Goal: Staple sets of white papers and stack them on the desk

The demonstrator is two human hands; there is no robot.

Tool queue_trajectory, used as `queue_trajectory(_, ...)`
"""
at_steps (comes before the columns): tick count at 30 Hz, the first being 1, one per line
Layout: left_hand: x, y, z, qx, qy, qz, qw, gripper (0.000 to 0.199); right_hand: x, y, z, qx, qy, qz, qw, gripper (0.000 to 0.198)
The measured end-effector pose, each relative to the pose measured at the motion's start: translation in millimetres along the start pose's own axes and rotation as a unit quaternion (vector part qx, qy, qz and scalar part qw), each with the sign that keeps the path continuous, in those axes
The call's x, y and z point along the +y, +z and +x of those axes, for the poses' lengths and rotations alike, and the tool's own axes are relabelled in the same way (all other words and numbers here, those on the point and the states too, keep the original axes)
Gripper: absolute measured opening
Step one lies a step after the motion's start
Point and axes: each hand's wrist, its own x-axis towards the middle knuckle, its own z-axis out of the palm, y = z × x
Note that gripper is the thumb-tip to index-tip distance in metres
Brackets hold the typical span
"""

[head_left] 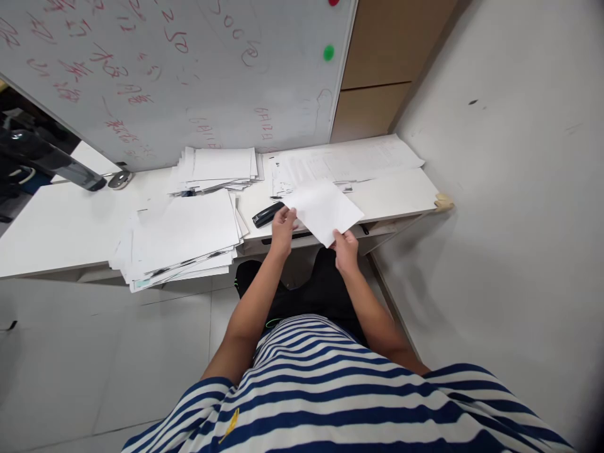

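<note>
A white sheet of paper [325,211] is held tilted over the front edge of the desk; whether it is one sheet or a few cannot be seen. My left hand [283,229] pinches its left corner between thumb and fingers. On the near right corner, my right hand [346,248] grips it with the thumb on top. Just left of my left hand lies a black stapler [267,214]. Behind the held paper, printed sheets [349,157] are spread on the desk, partly covered by it.
Two untidy paper stacks stand left: a large one [184,226] overhanging the front edge and a smaller one [221,165] behind. A whiteboard [212,75] with red writing rises at the back. A dark bottle [61,160] lies far left. A wall [509,189] bounds the right side.
</note>
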Motion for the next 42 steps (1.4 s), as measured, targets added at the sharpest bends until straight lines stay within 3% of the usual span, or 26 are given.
queue_trajectory(3, 12.8, -31.3, 12.8, 0.055, 0.135, 0.168, 0.975, 0.055, -1.7, -36.0, 4.2, 0.000, 0.042, -0.047, 0.998, 0.036)
queue_trajectory(6, 15.0, -57.5, 32.2, 0.050, 0.238, 0.403, 0.882, 0.057, -1.7, -60.3, 2.2, -0.012, 0.038, -0.078, 0.996, 0.029)
queue_trajectory(9, 7.3, -72.1, 50.2, 0.019, 0.225, 0.545, 0.807, 0.049, -4.5, -69.0, -1.5, -0.013, 0.005, -0.084, 0.996, 0.029)
queue_trajectory(14, -0.5, -84.5, 61.3, -0.040, 0.239, 0.608, 0.756, 0.042, -19.5, -71.1, -4.4, -0.048, -0.006, -0.059, 0.997, 0.033)
queue_trajectory(17, 1.7, -91.2, 61.3, -0.082, 0.264, 0.601, 0.750, 0.041, -26.8, -72.4, -5.5, -0.067, 0.004, -0.042, 0.997, 0.037)
queue_trajectory(22, 5.4, -96.0, 61.1, -0.121, 0.280, 0.569, 0.763, 0.041, -26.7, -72.8, -5.7, -0.100, 0.025, -0.059, 0.993, 0.035)
queue_trajectory(33, 7.6, -97.7, 60.7, -0.152, 0.294, 0.545, 0.771, 0.041, -16.1, -59.0, 5.9, -0.208, 0.082, -0.107, 0.969, 0.042)
queue_trajectory(42, 8.1, -97.8, 60.6, -0.163, 0.291, 0.550, 0.766, 0.037, -15.0, -56.3, 12.1, -0.206, 0.074, -0.109, 0.970, 0.039)
